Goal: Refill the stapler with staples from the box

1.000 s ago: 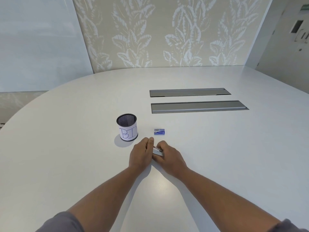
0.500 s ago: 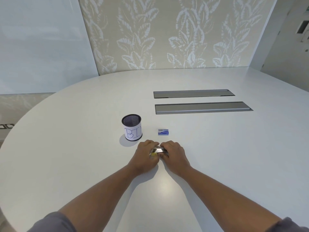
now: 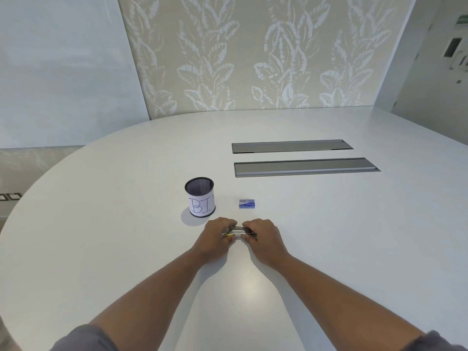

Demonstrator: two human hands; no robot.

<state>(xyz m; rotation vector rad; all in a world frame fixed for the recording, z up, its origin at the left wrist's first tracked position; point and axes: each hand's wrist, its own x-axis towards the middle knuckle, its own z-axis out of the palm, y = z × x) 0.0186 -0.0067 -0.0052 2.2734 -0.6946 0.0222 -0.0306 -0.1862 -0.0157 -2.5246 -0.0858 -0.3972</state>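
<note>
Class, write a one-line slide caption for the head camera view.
Both hands, left hand and right hand, grip a stapler on the white table, staple box and mesh cup beyond.

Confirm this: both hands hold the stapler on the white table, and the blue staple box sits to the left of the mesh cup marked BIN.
Not quite. In the head view the blue staple box sits to the right of the mesh cup, not the left. The rest stands: the left hand and right hand both hold the stapler on the white table.
</note>
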